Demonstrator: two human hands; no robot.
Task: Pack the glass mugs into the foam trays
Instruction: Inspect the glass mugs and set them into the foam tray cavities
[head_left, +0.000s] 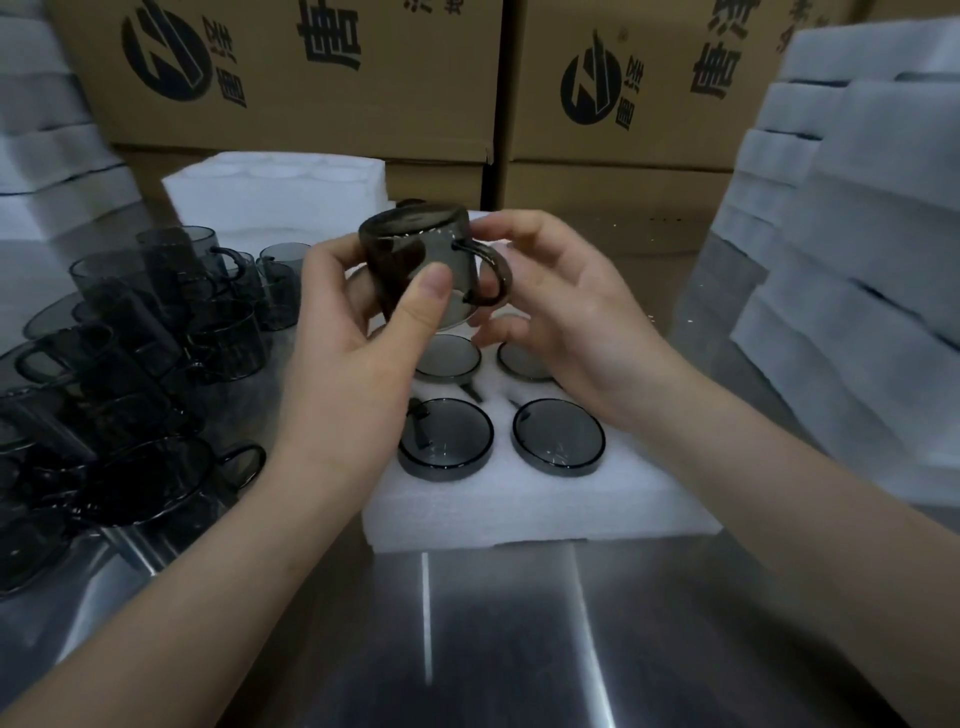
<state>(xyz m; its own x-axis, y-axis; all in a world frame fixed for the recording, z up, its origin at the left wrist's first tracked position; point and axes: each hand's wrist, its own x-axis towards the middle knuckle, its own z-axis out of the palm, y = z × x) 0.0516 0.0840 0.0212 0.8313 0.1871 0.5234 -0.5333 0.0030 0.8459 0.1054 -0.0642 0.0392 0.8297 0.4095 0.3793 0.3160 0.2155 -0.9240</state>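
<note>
Mug (421, 260), smoky glass and upside down, sits in the air above the foam tray (519, 504), its handle pointing right. Left hand (353, 332) pinches its body, thumb on the near side, fingers behind. Right hand (561, 312) cups the handle side, fingers loosely curled against it. Four mugs (445, 439) already sit in the tray's holes. More mugs (156, 322) crowd the steel table (519, 649) at left. Foam stacks (857, 260) stand right, cartons (311, 78) far behind.

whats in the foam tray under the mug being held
The foam tray holds four smoky glass mugs seated in its holes, in two rows. The held mug and both hands cover the tray's far part, so any mugs there cannot be seen.
</note>
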